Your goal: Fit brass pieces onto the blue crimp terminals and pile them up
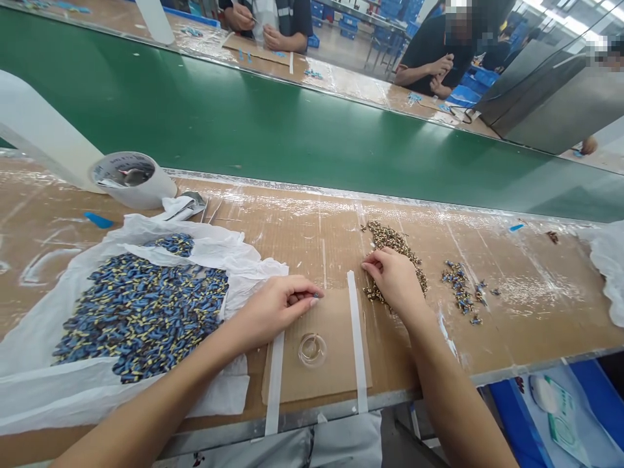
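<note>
Currently, the left hand (pixel 275 312) pinches a small blue part (pixel 316 295) between thumb and fingers above the cardboard pad (pixel 336 364), while the curled right hand (pixel 394 281) rests against the brass-coloured pile (pixel 390 237), any grip undeterminable.

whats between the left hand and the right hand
In the head view, a strip of white tape lies between the left hand and the right hand, with the top edge of a cardboard pad beside it.
</note>
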